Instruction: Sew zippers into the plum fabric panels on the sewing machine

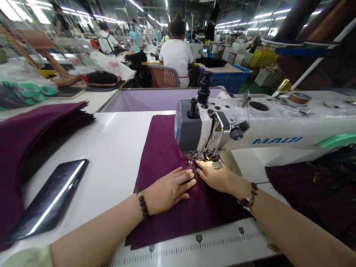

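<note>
A flat, plum-purple cloth panel (160,148) lies on the glossy white desk (116,141), reaching from just behind the ruler marks (198,241) at the front edge nearly to the far edge, its middle under the head of a white-and-grey sewing machine (189,126). The left hand (174,185) rests palm down on it, fingers extended and close together; the right hand (214,176) is bent beside the metal presser foot (190,161), fingertips on the cloth, and I cannot tell whether they pinch it. Between the 2 hands runs a narrow dark strip (194,168). The panel looks light, soft and thin, likely to pucker or slide on the smooth top, not fragile; flat fingers on either side of the strip, clear of the needle area, seem the best hold. A curved stack of purple cloth (41,122) lies along the desk's left side, next to a shiny black phone (50,200). Beyond the far left corner, a clear plastic bag (19,72) holds green rolls (36,91). Farther back, a blue plastic basket (226,79) has a brown board (233,68) across its top, hiding its contents; a grey bin (265,78) holds pale pieces too small to identify.
</note>
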Demonstrator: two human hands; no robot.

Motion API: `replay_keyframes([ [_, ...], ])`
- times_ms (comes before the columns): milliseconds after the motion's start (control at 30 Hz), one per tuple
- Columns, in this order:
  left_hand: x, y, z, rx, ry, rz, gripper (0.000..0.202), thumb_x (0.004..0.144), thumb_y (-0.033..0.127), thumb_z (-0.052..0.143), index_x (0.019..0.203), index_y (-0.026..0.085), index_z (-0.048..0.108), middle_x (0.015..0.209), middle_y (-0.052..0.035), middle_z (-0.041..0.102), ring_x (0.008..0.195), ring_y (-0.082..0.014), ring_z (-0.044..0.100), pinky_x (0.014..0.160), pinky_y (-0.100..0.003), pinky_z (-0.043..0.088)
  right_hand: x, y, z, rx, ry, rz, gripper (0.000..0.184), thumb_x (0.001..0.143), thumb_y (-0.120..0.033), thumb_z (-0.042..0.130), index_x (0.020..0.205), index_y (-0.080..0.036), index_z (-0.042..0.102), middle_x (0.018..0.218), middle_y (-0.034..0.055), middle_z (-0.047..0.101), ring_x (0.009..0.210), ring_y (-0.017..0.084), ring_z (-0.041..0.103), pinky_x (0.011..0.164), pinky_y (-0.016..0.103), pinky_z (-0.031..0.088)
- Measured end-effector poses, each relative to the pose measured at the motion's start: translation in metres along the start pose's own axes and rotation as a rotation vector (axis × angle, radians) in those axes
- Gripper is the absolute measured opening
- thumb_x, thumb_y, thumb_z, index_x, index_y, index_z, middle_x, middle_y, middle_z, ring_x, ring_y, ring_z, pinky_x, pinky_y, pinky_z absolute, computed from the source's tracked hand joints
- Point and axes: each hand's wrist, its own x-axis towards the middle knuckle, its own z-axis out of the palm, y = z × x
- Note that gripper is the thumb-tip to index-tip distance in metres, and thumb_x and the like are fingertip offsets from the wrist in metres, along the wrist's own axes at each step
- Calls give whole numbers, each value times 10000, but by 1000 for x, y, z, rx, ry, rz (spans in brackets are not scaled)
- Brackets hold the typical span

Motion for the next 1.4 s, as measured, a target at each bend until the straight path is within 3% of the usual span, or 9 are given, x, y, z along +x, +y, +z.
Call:
replay_keyframes([
  [133, 4, 16, 2, 12, 23, -118, 326, 883, 214, 469, 1189, 105, 486, 1182, -128, 538, 1172, -243, 451, 1034, -444, 307, -2, 1, 3, -29, 22, -44, 293, 885, -153, 358, 1076, -151, 580, 1145, 89, 559, 1015, 216, 526, 892, 396, 413],
  [300, 4, 30, 7, -6, 55, -225, 464, 845, 307, 538, 1226, 64, 434, 1188, -162, 526, 1190, -270, 428, 1038, -489, 287, -4, 1, 4, 13, 12, -9, 308, 897, -183, 358, 1118, -153, 570, 1142, 94, 567, 1016, 209, 533, 881, 381, 431],
  [433, 2, 30, 7, -4, 41, -216, 527, 847, 329, 529, 1283, 75, 379, 1201, -165, 510, 1201, -270, 415, 1036, -488, 292, -4, -1, 3, 8, 19, 12, 308, 905, -189, 353, 1106, -146, 582, 1146, 98, 566, 1034, 212, 526, 891, 382, 428],
  [800, 1, 25, 5, 34, 5, -165, 461, 859, 310, 511, 1262, 102, 428, 1239, -154, 491, 1205, -275, 408, 1031, -489, 297, -3, 0, -1, 88, -5, 20, 285, 910, -191, 374, 1107, -159, 577, 1154, 72, 563, 1048, 190, 515, 910, 379, 414],
  [967, 5, 27, 5, 26, 29, -224, 516, 838, 354, 536, 1271, 102, 412, 1197, -147, 521, 1161, -267, 457, 1025, -483, 314, -3, 0, -1, 102, 9, 35, 273, 902, -210, 406, 1111, -166, 576, 1141, 70, 572, 1056, 208, 507, 916, 407, 402],
  [1167, 4, 22, 9, 48, 67, -166, 433, 866, 325, 496, 1252, 136, 448, 1189, -132, 527, 1164, -262, 456, 1016, -489, 325, -3, 3, 0, 129, 24, 16, 248, 904, -219, 405, 1066, -168, 586, 1130, 52, 578, 1043, 196, 510, 915, 387, 403],
  [1400, 4, 21, 7, 49, 38, -188, 455, 860, 323, 509, 1258, 117, 436, 1205, -138, 516, 1176, -264, 438, 1024, -482, 314, -1, 3, -5, 31, 11, -26, 285, 918, -220, 347, 962, -175, 625, 1087, 77, 590, 1042, 221, 509, 898, 428, 398],
])
